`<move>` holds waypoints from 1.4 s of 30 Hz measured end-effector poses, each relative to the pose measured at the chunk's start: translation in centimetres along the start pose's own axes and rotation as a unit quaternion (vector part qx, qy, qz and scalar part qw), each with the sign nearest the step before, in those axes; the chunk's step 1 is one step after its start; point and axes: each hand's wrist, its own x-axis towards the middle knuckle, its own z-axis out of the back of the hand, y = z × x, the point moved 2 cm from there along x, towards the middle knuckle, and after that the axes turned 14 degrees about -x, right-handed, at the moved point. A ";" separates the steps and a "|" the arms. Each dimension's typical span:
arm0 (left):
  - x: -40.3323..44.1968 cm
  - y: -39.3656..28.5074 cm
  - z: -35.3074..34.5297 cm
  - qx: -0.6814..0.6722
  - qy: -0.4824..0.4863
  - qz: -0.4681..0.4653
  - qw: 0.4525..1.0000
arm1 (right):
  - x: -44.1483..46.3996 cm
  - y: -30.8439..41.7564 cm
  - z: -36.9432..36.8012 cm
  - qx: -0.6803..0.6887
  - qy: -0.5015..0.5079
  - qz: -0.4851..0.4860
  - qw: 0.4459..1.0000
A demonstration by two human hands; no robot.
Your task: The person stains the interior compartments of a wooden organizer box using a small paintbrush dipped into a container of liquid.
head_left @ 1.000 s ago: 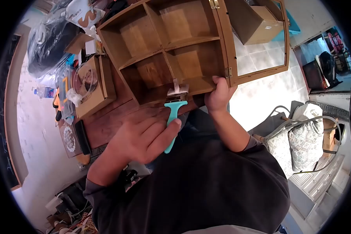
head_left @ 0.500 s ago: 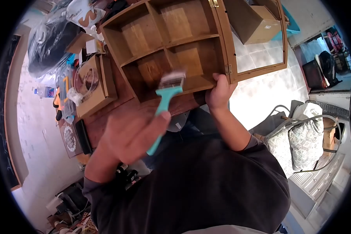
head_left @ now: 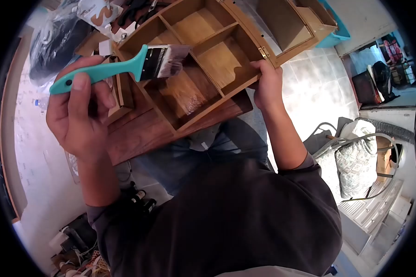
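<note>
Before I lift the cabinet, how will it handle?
Probably stiff: the cabinet has a wooden frame braced by crossed dividers. The open, hinged door may swing and drag the balance its way. The glossy patch inside looks wet, so possibly slippery there.

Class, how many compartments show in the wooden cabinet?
4: the left one, above the brush; the top one; the right one, beside the right hand; the lower one, under the bristles. The brush hides parts; more may lie beyond the top edge.

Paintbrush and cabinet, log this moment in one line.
left hand: holds teal paintbrush | right hand: holds cabinet edge | bristles: over cabinet | cabinet door: open
</note>
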 end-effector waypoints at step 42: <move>1.4 8.0 -5.9 -0.035 0.065 0.195 0.978 | 11.6 -2.2 -5.8 -0.035 0.316 -0.009 0.948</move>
